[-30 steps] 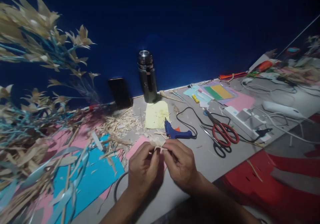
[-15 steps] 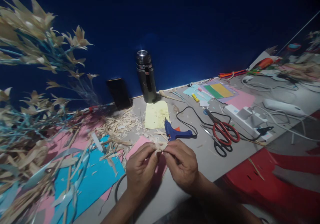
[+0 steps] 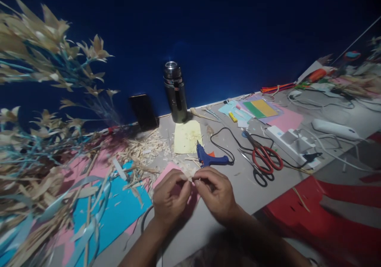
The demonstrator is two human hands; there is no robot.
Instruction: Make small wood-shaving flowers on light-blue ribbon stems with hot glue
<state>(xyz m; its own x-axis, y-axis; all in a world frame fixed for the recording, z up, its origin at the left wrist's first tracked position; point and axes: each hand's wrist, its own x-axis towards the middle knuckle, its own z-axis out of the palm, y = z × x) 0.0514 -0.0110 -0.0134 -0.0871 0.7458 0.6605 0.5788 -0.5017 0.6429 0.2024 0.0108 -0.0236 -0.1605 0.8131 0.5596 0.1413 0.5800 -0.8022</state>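
Note:
Over the near part of the table, my left hand and my right hand meet at their fingertips. Both pinch a small pale petal-like piece, mostly covered by the fingers. Just beyond the hands lies a blue hot glue gun, its nozzle pointing away over a yellow paper sheet with crumbs on it. Under the hands a pink sheet partly shows. Pale husk scraps are scattered to the left of the yellow paper.
Scissors with red handles and a black-handled pair lie right of the glue gun, near a white power strip. A dark flask and phone stand behind. Husk flowers fill the left; a red chair sits lower right.
My fingertips have closed in around the pale piece, so less of it shows. The two hands stay nearly in place; the view has shifted slightly.

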